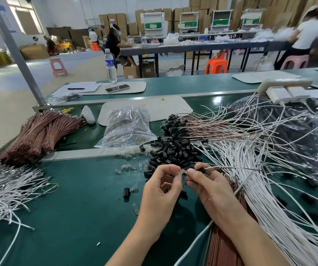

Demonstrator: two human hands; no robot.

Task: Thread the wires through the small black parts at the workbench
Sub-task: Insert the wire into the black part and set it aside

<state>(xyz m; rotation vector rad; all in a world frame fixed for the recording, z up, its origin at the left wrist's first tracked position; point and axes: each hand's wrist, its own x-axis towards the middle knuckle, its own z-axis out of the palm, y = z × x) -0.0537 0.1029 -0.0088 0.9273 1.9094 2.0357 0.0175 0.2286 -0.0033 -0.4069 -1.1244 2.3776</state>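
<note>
My left hand (163, 185) and my right hand (204, 181) meet over the green bench, fingertips close together. Between them sits a small clear bulb (183, 172), which my left fingers pinch. My right hand grips a small black part (200, 169) with a thin wire (236, 167) trailing off to the right. Just behind the hands lies a heap of loose black parts (173, 152). A fan of white wires (269, 189) spreads to the right. One black part with a bulb fitted (129, 190) lies alone left of my left hand.
A clear bag of parts (127, 127) stands behind the heap. Brown wire bundles (39, 135) lie at left, more white wires (6, 189) at the near left. Finished wires with black parts (183, 125) are piled behind. Loose clear bulbs (127, 167) dot the bench (77, 208). Other people work at far tables.
</note>
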